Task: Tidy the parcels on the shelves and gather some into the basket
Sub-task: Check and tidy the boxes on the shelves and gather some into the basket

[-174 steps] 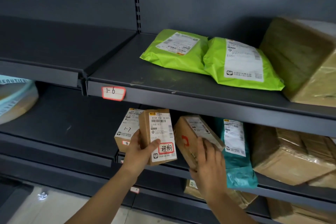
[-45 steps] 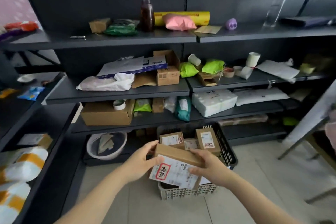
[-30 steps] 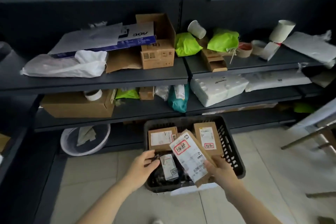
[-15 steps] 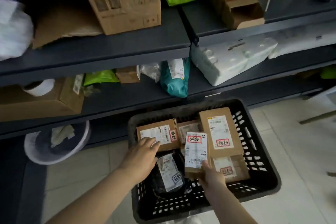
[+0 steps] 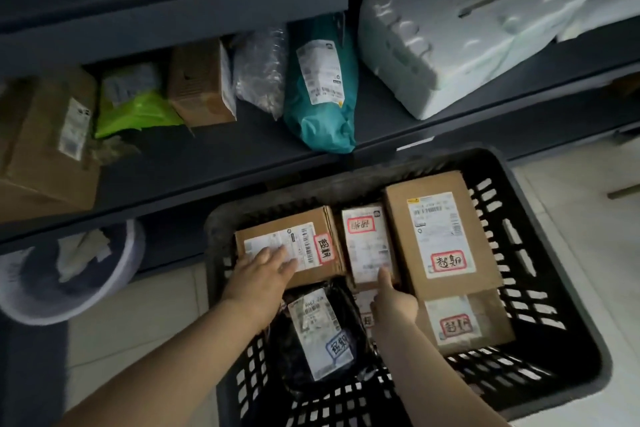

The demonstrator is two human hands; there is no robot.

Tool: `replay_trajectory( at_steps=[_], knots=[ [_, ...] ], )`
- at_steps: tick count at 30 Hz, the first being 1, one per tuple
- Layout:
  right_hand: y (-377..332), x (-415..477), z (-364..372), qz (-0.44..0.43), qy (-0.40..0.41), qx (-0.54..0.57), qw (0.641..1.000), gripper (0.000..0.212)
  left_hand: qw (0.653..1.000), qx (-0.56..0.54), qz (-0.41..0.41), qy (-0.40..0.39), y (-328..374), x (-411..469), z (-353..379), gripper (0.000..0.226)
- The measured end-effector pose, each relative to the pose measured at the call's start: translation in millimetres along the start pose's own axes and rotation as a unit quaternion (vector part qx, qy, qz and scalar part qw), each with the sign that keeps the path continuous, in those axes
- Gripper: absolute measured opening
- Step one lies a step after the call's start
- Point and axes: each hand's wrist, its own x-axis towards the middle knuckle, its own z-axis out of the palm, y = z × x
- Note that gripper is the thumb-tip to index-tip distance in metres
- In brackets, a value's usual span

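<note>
Partly hidden right hand, parcel blurred

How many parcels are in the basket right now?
5: left box, middle small box, large right box, box beneath it, black bag in front. Others may lie hidden underneath.

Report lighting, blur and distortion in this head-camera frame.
Head view: dim overall, with the shelf recess in deep shadow and the floor tiles brightest; the label on the middle parcel is smeared, that on the large box sharper; the wide-angle lens skews the shelf edge and the basket.
</note>
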Motion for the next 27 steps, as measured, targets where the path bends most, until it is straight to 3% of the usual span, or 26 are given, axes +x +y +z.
replay_trajectory(
  at_steps=[6, 9, 13, 15, 17, 21, 26, 27],
  knots=[
    [-6.4, -3.6, -6.8, 0.047, -0.071, -0.01, 0.996, 0.036, 1.0, 0.028, -0.003, 0.012, -2.4, -7.3, -1.4, 0.062],
    [-16.8, -24.9, -20.9, 0.036, -0.103, -0.066, 0.992, 0.016, 0.998, 0.045, 0.003, 0.036, -2.5, -29.1, -12.9, 0.059],
    [-42.5, -78.2, -35.5, -0.046, -0.13, -0.191, 0.972, 0.045, 0.996, 0.042, -0.014, 0.08, -10.1, -84.9, -42.6, 0.059],
    [-67.0, -116.9, -42.9, -0.136, -0.143, -0.284, 0.938, 0.05, 0.991, 0.028, -0.043, 0.124, -15.5, -123.0, -61.3, 0.058],
    [-92.7, -159.7, -47.1, -0.236, -0.163, -0.389, 0.876, 0.048, 0.979, 0.008, -0.066, 0.194, -26.9, -170.2, -79.7, 0.057],
    [-130.9, -249.6, -37.9, -0.394, -0.188, -0.572, 0.695, 0.043, 0.96, 0.026, -0.146, 0.236, -48.4, -286.0, -86.4, 0.058],
    [-130.5, -397.9, -5.3, -0.574, -0.272, -0.622, 0.459, 0.049, 0.92, 0.003, -0.322, 0.222, -54.6, -461.3, -59.9, 0.049],
    [-127.9, -424.7, 2.4, -0.601, -0.279, -0.615, 0.428, 0.046, 0.907, 0.004, -0.356, 0.226, -53.0, -487.0, -53.9, 0.048]
  ],
)
